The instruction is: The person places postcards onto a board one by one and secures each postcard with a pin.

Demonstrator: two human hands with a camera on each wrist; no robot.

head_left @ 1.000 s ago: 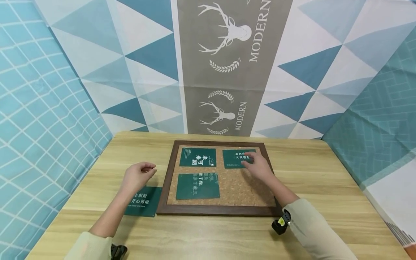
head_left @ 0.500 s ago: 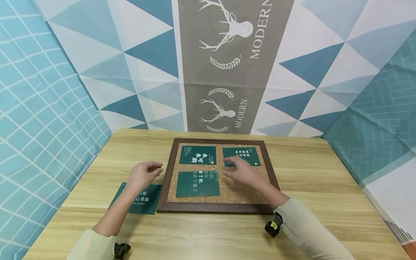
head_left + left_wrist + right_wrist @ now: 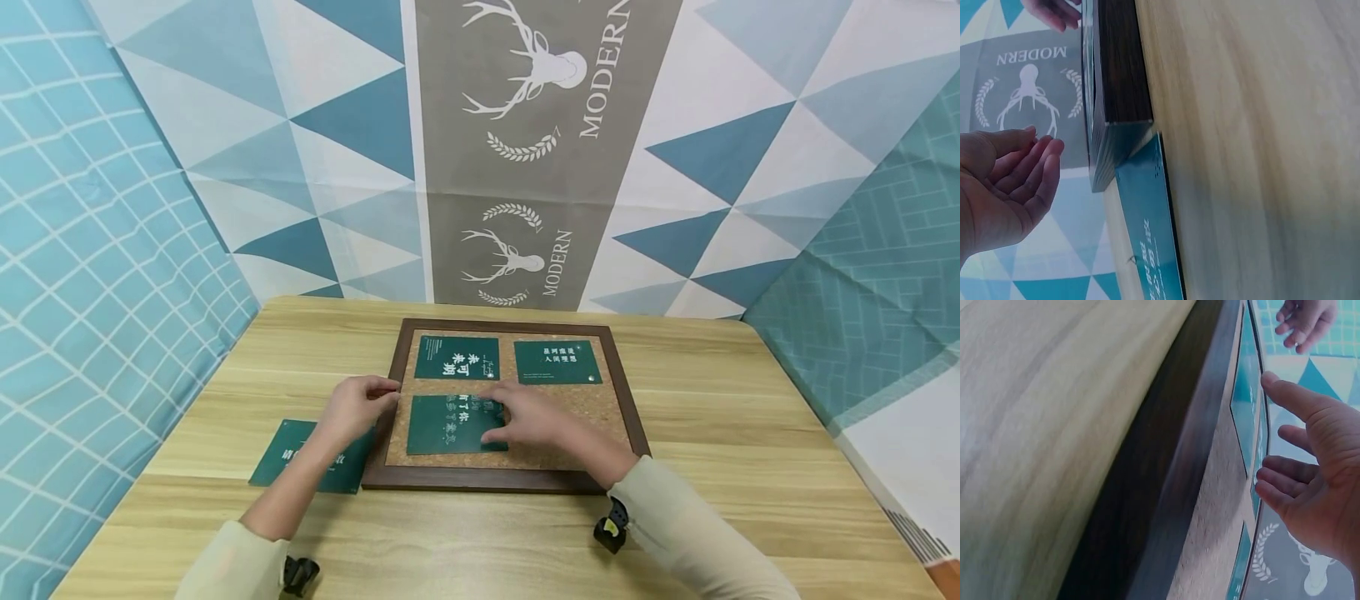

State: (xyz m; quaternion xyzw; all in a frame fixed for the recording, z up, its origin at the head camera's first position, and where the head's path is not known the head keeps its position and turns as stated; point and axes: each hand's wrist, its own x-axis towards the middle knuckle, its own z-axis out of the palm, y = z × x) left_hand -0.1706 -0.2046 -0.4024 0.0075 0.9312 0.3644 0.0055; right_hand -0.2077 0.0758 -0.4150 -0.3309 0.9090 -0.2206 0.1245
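Note:
My left hand (image 3: 365, 406) is over the left side of the brown-framed cork board (image 3: 570, 442). Its thumb and fingertips meet on a tiny thing, apparently a pushpin (image 3: 1036, 139), mostly hidden by them. My right hand (image 3: 525, 414) spreads thumb and fingers at the right edge of the lower-left green card (image 3: 450, 437); the right wrist view shows nothing gripped. Two more green cards with white writing lie on the cork, one at upper left (image 3: 456, 357) and one at upper right (image 3: 557, 362), with small shiny pin heads on them.
Another green card (image 3: 277, 454) lies on the wooden table (image 3: 465, 542) left of the frame, partly under my left forearm. A patterned cloth wall (image 3: 360, 208) rises behind the table. Black wrist straps (image 3: 611, 529) are on both arms.
My right hand has moved left and down from the upper-right card to the lower-left card, leaving the upper-right one uncovered. My left hand has moved right, over the frame's left edge.

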